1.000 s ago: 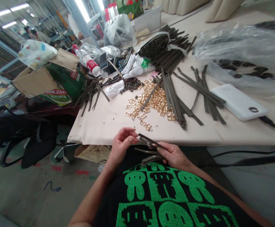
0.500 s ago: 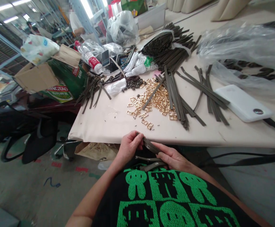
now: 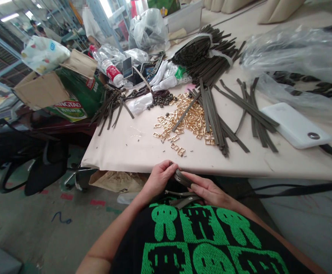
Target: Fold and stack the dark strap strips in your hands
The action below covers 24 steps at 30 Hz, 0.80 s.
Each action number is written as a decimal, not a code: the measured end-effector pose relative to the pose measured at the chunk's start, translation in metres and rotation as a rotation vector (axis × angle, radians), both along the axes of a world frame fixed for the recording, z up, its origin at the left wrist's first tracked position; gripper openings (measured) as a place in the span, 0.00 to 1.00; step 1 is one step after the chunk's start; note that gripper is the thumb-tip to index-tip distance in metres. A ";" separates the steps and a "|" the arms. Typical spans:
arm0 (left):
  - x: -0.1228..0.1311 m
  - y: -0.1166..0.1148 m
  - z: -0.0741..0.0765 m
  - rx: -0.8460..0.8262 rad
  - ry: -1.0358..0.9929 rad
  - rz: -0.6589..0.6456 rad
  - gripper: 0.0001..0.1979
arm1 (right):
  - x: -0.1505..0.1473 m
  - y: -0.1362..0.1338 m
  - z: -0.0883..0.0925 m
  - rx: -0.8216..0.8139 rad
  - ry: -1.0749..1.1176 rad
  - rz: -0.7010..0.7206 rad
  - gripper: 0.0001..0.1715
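Between my two hands, just off the table's front edge, is a dark grey-brown strap point(image 3: 183, 179). My left hand point(image 3: 161, 176) is closed, pinching its far end between thumb and fingers. Further down the strap, my right hand point(image 3: 207, 189) is closed around it. More strap ends point(image 3: 184, 201) hang below the right hand, close to my shirt. On the table ahead lies a heap of gold buckles point(image 3: 188, 116), with loose straps point(image 3: 215, 118) resting across and beside it. Whether a buckle is on the held strap I cannot make out.
A large strap bundle point(image 3: 205, 53) lies at the back. To the right are a white power bank point(image 3: 297, 125) with a cable and a clear plastic bag point(image 3: 285, 53). A bottle point(image 3: 111, 70), a phone point(image 3: 127, 67) and a green carton point(image 3: 77, 95) stand left.
My left hand has shifted slightly right, toward my right hand, and the strap between them now bows more. My right hand has barely moved.
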State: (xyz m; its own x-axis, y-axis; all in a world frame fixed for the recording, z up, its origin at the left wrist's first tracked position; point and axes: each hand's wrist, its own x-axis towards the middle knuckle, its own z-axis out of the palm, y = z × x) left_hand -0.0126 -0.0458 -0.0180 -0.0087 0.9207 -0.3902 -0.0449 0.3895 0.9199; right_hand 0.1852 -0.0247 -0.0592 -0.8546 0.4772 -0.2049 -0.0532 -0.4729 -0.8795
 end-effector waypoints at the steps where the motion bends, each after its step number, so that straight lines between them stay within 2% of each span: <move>1: 0.002 0.000 -0.001 0.012 -0.022 0.012 0.17 | 0.000 -0.001 -0.001 -0.006 0.006 -0.008 0.36; 3: 0.006 -0.001 -0.003 0.081 -0.006 0.080 0.15 | 0.000 -0.002 -0.004 -0.022 0.013 -0.034 0.36; 6: 0.008 -0.002 -0.002 0.281 0.229 0.220 0.14 | 0.000 -0.004 -0.005 -0.043 0.024 -0.063 0.36; 8: 0.007 -0.003 0.001 0.399 0.432 0.231 0.09 | 0.000 -0.004 -0.004 -0.051 0.031 -0.070 0.37; 10: 0.007 -0.005 0.005 0.426 0.520 0.174 0.08 | -0.001 -0.004 -0.003 -0.045 0.034 -0.072 0.37; 12: 0.008 -0.008 0.008 0.364 0.452 0.117 0.12 | -0.001 -0.003 -0.001 -0.031 0.033 -0.076 0.38; 16: 0.005 -0.011 0.016 0.167 0.108 0.034 0.12 | 0.000 -0.002 0.000 0.013 0.029 -0.075 0.38; 18: 0.001 -0.010 0.021 0.086 0.007 -0.016 0.13 | 0.001 -0.002 -0.001 0.041 0.010 -0.071 0.36; 24: -0.007 -0.007 0.028 0.028 0.038 -0.122 0.15 | 0.002 -0.002 -0.003 0.098 -0.023 -0.056 0.32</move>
State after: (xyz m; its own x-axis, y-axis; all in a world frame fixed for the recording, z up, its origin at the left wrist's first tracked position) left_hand -0.0201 -0.0531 0.0096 0.0899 0.9264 -0.3656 0.0360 0.3639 0.9308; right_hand 0.1867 -0.0270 -0.0622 -0.8215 0.5429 -0.1744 -0.0565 -0.3819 -0.9225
